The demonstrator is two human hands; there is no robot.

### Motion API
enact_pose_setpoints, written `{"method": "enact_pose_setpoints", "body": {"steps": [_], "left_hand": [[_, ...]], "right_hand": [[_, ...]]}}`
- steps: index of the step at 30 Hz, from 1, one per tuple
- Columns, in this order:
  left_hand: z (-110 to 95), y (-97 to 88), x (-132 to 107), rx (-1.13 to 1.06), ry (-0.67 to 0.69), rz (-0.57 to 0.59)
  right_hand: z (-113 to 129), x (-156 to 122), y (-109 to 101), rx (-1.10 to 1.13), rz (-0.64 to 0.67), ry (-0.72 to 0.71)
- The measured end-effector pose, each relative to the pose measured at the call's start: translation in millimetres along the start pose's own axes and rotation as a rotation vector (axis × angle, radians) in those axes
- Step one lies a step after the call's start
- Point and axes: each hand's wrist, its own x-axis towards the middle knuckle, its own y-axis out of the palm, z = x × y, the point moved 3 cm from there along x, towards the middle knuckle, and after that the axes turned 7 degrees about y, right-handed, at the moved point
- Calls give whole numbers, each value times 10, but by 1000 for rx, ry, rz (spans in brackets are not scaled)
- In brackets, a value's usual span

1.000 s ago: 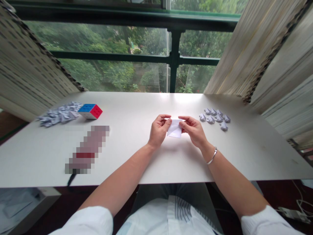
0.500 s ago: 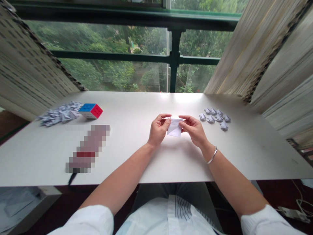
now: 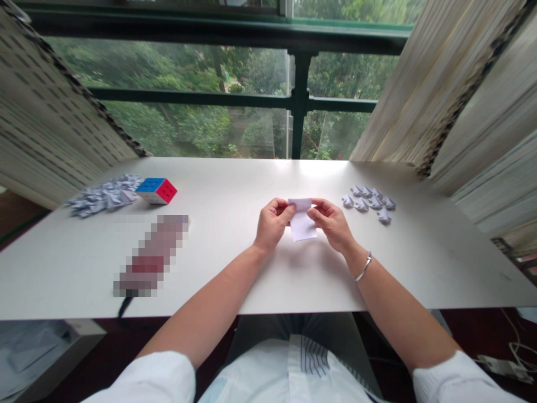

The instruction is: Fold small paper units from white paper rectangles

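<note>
A small white sheet of paper (image 3: 302,223) is held up above the table, between my two hands. My left hand (image 3: 272,223) is closed on its left edge, thumb on the near face and fingers behind. On the opposite edge my right hand (image 3: 333,223) pinches it the same way. The sheet looks like an upright rectangle with a faint crease across its upper part. What the fingertips do behind the paper is hidden.
Several folded paper pieces (image 3: 369,200) lie to the right on the white table (image 3: 235,184). At the far left are a heap of folded paper (image 3: 104,195) and a puzzle cube (image 3: 156,191). A blurred-out long object (image 3: 153,254) lies nearer, with a dark strap.
The paper in my hands has opened out into a taller rectangle, its top edge now higher and its bottom edge lower. Both hands stay nearly in place, still gripping it.
</note>
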Motion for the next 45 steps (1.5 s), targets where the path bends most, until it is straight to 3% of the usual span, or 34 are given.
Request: {"method": "enact_pose_setpoints", "body": {"steps": [12,18,22,30,34,40,45], "left_hand": [[12,40,-19,-107,-85,18],[26,55,-42,-66,-81,117],[40,48,-43,-39,-88,121],[64,34,-16,-52,-134,54],[46,37,-19,-88,-158,36],[8,56,-22,-169,-180,142],[-11,38,-24,-98,-124,169]], "right_hand": [[13,-16,-11,-74,-65,-66],[18,-17,-17,-59,-105,-66],[-20,0,-31,-83,-99,-86],[19,-99,33,-482,-7,-391],[26,-115,46,-584,43,-422],[-4,-75,11,-650,28,-392],[-32,-18,-25,-361,23,-181]]}}
